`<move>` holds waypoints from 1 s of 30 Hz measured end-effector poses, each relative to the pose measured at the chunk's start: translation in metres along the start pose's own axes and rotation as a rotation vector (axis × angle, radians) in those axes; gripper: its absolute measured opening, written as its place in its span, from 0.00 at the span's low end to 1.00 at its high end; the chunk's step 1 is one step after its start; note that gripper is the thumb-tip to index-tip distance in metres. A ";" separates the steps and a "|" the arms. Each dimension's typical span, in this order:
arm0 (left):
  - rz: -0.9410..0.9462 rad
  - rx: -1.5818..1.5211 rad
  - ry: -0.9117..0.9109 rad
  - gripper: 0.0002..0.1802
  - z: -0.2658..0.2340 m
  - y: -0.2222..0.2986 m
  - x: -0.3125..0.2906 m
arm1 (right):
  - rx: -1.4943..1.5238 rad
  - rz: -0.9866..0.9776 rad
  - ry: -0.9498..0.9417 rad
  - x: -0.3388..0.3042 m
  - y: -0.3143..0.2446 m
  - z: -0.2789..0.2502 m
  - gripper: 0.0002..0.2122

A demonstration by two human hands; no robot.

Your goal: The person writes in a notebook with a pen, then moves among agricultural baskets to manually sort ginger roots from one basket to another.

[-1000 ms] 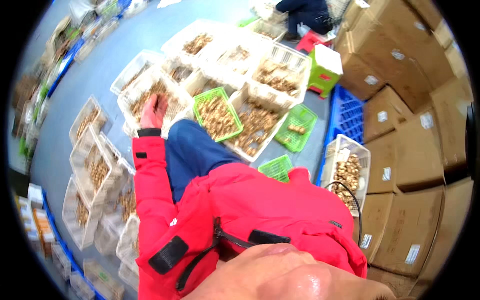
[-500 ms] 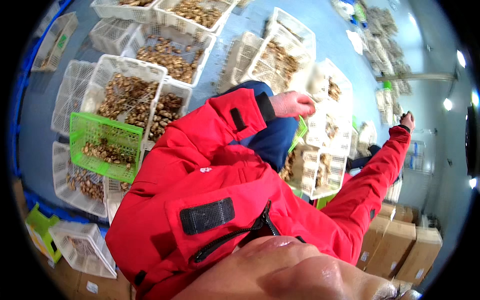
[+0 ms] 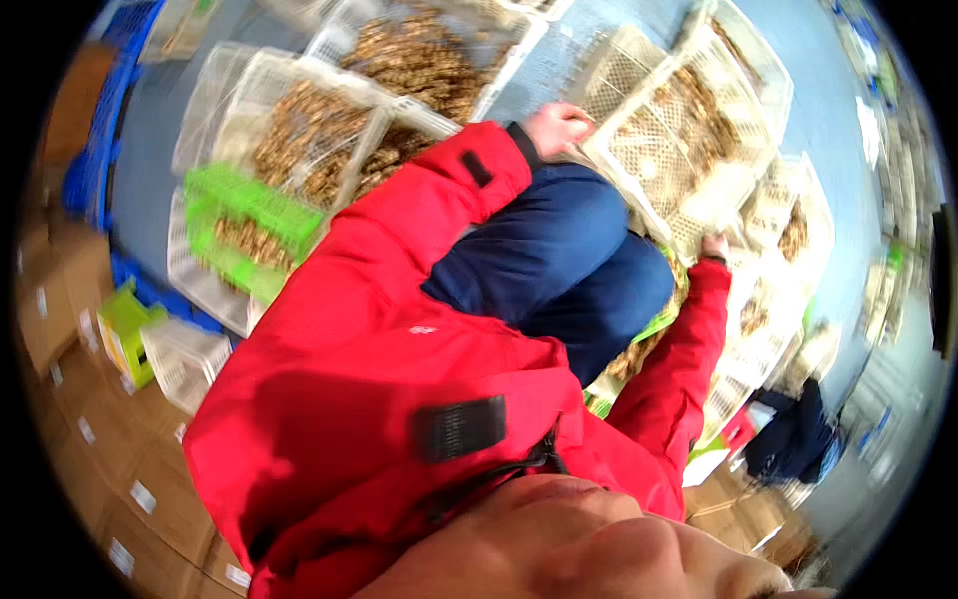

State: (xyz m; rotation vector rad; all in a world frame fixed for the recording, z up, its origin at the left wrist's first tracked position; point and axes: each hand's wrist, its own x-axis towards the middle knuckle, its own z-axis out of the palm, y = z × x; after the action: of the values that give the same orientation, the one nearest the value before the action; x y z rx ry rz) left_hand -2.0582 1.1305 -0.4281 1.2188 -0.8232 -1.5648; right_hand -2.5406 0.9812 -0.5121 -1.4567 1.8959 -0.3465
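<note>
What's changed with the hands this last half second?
The right hand has come in from far right to the white basket, and the left hand has shifted left to its corner; blur hides whether either holds it. The green basket still sits on the left.

Meshed white plastic crate (image 3: 640,163), matt cardboard boxes (image 3: 172,451)

- We see white-labelled brown cardboard boxes (image 3: 165,454) at lower left.
- Above them we see a blue plastic pallet (image 3: 88,190).
- At lower right we see a dark-clothed person (image 3: 796,436).
</note>
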 end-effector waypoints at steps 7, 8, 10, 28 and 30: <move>0.163 0.547 0.121 0.23 -0.047 -0.067 0.104 | -0.412 -0.054 -0.007 -0.070 -0.083 0.028 0.17; 0.189 0.652 0.120 0.22 -0.026 -0.053 0.108 | -0.611 -0.135 0.143 -0.076 -0.073 0.013 0.17; 0.140 0.799 0.128 0.18 -0.014 -0.038 0.099 | -0.430 -0.317 0.270 -0.066 -0.096 0.000 0.17; -0.562 -0.548 -0.244 0.27 0.029 -0.009 0.100 | 0.311 -0.539 -0.646 -0.019 -0.215 0.139 0.18; -0.496 -0.480 -0.326 0.22 0.018 -0.014 0.096 | 0.197 -0.412 -0.675 -0.024 -0.233 0.143 0.18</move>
State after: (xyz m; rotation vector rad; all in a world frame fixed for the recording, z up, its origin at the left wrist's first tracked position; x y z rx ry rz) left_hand -2.0843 1.0430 -0.4663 0.8565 -0.3051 -2.2474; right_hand -2.2713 0.9554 -0.4656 -1.5679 1.0027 -0.1845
